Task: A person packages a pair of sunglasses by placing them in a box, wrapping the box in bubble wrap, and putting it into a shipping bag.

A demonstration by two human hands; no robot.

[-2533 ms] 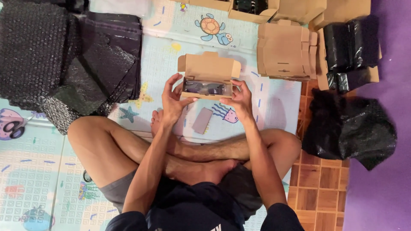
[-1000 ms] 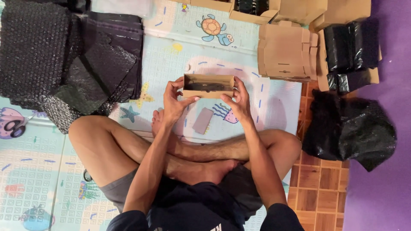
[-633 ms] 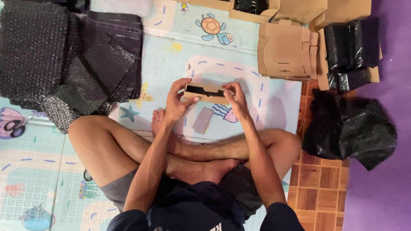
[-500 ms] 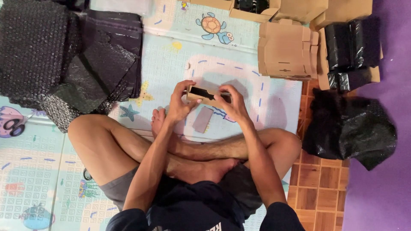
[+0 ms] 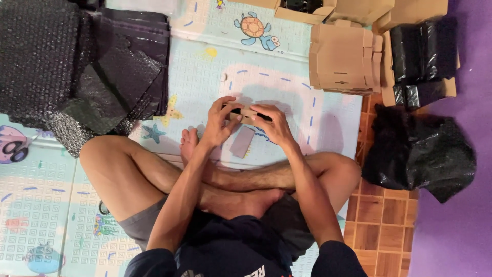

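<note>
1. Head view, fingers: fingers [image 5: 224, 105] of the left hand [image 5: 218, 125] are curled around the left end of a small cardboard box [image 5: 245, 114]; those of the right hand [image 5: 277, 123] are bent over its right end. Both hands are closed on the box, pressing it between them.
2. Head view, box: brown, flat, mostly covered by the fingers, with a dark strip showing along its top edge. It is held low over the play mat [image 5: 205, 66], just ahead of the person's crossed legs.
3. Head view, grey card [image 5: 242, 142]: a flat grey rectangle lying on the mat below the hands, beside a bare foot [image 5: 188, 143].
4. Head view, black bubble wrap [image 5: 61, 66]: sheets piled at upper left of the mat.
5. Head view, folded cardboard boxes [image 5: 342, 61]: stacked at upper right, well apart from the hands.
6. Head view, black wrapped bundles [image 5: 420, 56]: sitting in an open carton, right of the stack.
7. Head view, black plastic bag [image 5: 417, 154]: crumpled on the wooden floor tiles at right.
</note>
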